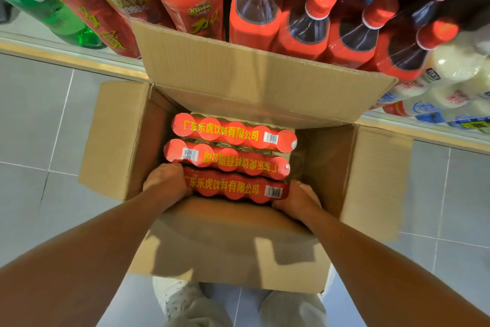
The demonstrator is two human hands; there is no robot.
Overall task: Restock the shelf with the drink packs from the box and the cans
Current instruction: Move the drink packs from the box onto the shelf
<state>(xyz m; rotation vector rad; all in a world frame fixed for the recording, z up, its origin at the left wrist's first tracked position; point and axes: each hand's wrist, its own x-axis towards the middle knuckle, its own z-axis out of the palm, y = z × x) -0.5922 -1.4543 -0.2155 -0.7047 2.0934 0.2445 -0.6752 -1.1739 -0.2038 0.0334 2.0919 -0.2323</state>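
Note:
An open cardboard box stands on the floor below me with its flaps spread. Inside lie three red shrink-wrapped drink packs with yellow lettering. The nearest pack is gripped at both ends: my left hand holds its left end and my right hand holds its right end. The middle pack and the far pack lie beyond it, untouched. The right part of the box floor is bare.
The low shelf edge runs across behind the box. On it stand red-labelled bottles, a green bottle at left and white bottles at right. Grey floor tiles surround the box. My legs are below.

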